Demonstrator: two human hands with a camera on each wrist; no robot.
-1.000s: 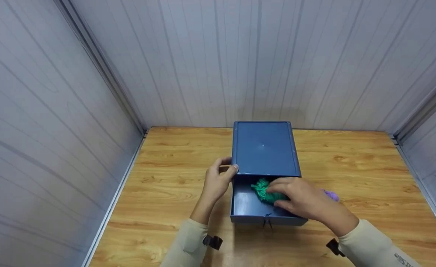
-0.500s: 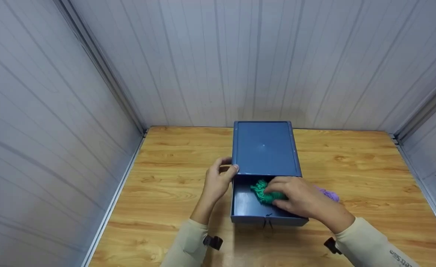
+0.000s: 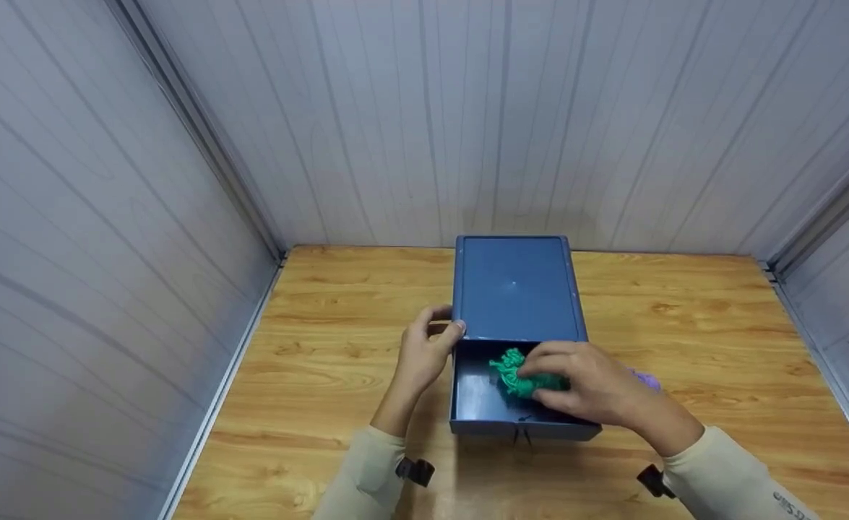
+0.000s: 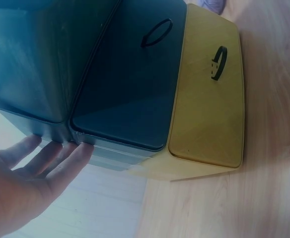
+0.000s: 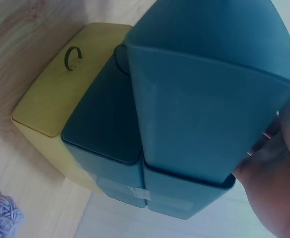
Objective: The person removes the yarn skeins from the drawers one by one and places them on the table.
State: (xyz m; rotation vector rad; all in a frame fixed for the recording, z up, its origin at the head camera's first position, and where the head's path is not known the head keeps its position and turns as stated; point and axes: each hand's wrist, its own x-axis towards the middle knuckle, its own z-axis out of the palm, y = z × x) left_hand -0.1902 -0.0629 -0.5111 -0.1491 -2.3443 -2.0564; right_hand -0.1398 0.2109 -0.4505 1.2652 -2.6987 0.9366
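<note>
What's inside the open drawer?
Seen in the drawer: a green bundle, gripped and partly covered by the right hand. Hidden: anything under the bundle and hand, or far back beneath the box top.

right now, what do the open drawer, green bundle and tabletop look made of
Open drawer: probably smooth, semi-gloss plastic, given its sheen. Green bundle: likely yarn or cord, textured, strands showing. Tabletop: wood or wood-look laminate, slightly glossy, with grain.

Pale streaked walls [image 3: 366,130] around wood-grain tabletop [image 3: 330,303].
</note>
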